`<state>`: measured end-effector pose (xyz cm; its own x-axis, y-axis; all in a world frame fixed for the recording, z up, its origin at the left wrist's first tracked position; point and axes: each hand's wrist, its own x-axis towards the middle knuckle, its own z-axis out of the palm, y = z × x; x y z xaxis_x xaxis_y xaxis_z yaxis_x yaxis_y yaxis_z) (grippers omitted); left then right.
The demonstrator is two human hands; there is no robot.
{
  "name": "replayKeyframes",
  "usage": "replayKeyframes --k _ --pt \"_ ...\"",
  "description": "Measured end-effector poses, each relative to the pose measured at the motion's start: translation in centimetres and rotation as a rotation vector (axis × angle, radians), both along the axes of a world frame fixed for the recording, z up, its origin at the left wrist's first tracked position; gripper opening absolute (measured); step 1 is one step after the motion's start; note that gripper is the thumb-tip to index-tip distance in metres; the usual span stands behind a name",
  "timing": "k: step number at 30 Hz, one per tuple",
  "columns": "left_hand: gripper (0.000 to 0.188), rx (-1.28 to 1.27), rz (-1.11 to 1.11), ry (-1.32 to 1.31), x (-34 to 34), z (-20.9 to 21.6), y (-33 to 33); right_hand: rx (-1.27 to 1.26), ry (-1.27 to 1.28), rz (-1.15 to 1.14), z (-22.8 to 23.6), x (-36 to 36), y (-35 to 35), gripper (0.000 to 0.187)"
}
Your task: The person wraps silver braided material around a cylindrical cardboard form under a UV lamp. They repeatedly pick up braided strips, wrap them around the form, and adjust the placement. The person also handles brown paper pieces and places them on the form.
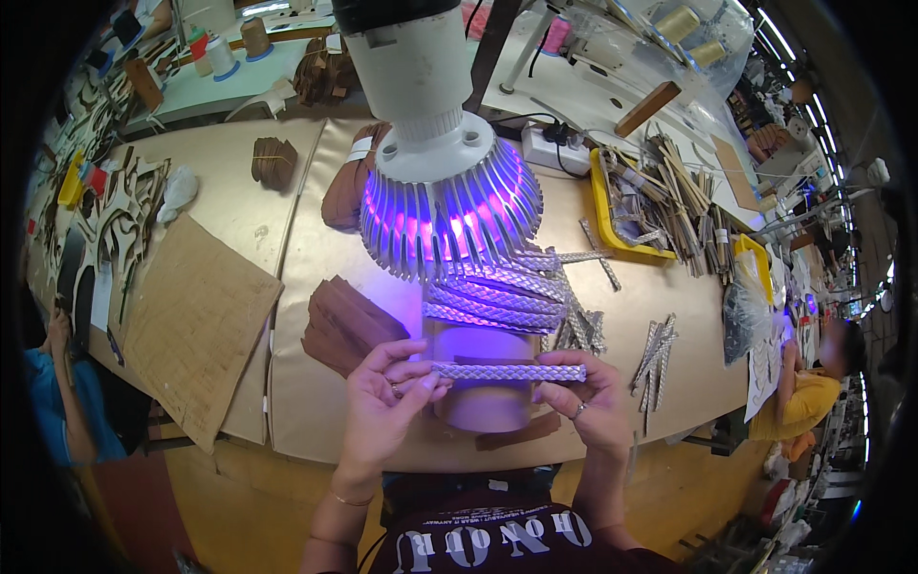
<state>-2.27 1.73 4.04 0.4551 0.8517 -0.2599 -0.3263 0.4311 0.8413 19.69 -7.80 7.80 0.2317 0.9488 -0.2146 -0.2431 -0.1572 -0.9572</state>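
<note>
A silvery braided strip (507,372) is stretched level between my two hands. My left hand (387,387) pinches its left end between thumb and fingers. At the other end, my right hand (588,397) grips it with thumb and fingertips. Just behind the strip stands a short, pale, round block (483,416) lit violet. More braided strips (497,298) lie stacked beyond it, beneath a ribbed metal lamp (449,201) glowing purple and blue. A dark brown flat piece (521,432) lies by the block's base.
Brown leather-like pieces (349,325) are stacked left of the block. Loose braided strips (655,359) lie to the right, near a yellow tray (607,230) full of strips. A large tan board (196,330) covers the left side. Other people sit at both sides.
</note>
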Motion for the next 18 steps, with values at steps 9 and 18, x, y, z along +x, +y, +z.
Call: replayKeyframes --k 9,18 --pt "0.035 -0.039 -0.069 -0.078 0.1 0.1 -0.1 0.062 -0.404 -0.143 0.9 0.6 0.3 0.037" --pt "0.034 -0.038 -0.119 -0.187 1.2 0.4 -2.9 0.065 -1.346 0.334 3.9 -2.6 0.9 0.025"
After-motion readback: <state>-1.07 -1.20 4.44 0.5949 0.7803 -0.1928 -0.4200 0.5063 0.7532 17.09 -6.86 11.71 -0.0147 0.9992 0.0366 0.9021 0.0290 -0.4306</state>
